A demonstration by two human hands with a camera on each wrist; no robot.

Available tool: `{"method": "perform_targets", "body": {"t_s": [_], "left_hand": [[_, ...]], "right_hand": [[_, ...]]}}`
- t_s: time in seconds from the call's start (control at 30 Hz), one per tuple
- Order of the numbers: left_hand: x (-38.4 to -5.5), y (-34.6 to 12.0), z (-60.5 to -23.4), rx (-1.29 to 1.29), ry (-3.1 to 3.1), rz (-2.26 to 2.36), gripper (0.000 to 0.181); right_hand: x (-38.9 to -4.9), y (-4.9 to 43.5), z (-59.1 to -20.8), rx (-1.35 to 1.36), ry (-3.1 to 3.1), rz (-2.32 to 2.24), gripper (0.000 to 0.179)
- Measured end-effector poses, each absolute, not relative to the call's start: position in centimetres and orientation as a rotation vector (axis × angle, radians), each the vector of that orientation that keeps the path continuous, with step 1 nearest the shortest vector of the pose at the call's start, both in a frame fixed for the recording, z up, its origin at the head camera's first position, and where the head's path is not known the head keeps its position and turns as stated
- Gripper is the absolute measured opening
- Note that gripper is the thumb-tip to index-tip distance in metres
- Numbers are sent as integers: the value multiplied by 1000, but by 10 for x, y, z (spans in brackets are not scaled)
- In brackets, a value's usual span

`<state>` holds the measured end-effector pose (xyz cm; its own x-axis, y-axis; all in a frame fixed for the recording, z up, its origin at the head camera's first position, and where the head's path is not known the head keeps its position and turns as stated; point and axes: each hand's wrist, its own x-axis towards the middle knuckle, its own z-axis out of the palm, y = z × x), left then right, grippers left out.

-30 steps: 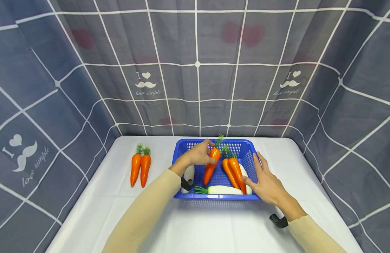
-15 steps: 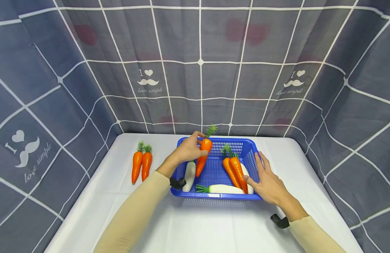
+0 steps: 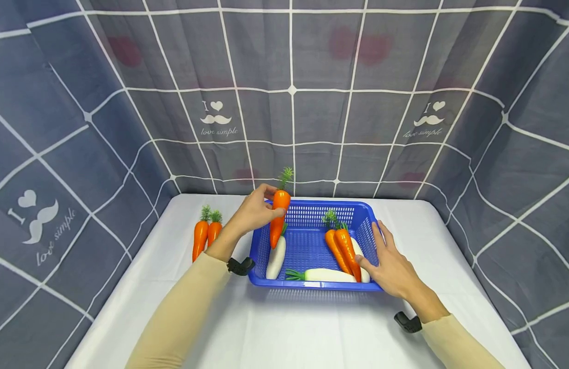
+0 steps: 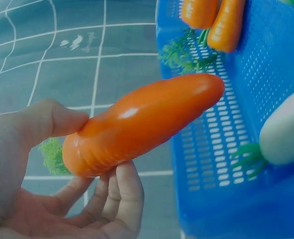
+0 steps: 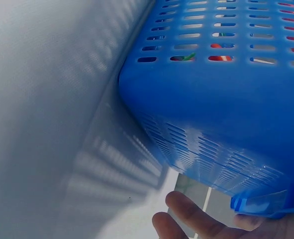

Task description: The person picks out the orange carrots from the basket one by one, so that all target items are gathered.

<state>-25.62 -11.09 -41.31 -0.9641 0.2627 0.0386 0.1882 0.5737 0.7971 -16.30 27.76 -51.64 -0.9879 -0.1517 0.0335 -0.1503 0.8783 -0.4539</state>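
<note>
One carrot, pinched near its leafy top by the left hand, hangs over the left of the basket, best kept high to clear the white radish while the right hand, fingers spread, steadies the right side.

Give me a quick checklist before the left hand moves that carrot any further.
1. Grip: ok. The left hand pinches the held carrot between thumb and fingers near its leafy end.
2. Clear of the left-hand white radish: ok. The left wrist view shows a gap.
3. Clear of the basket rim: cannot tell. They overlap in view.
4. Right hand at the basket's right rim: ok. How firmly it presses, cannot tell.
5. Full view of the two carrots on the table: not ok. The left arm partly covers them.
</note>
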Motion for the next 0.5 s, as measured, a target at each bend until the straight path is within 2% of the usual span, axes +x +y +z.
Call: {"method": "perform_targets", "body": {"t_s": [0.5], "left_hand": [[-249, -156, -396, 214, 2789, 1443, 75]], "right_hand": [[-164, 278, -513, -253, 3027, -729, 115]]}}
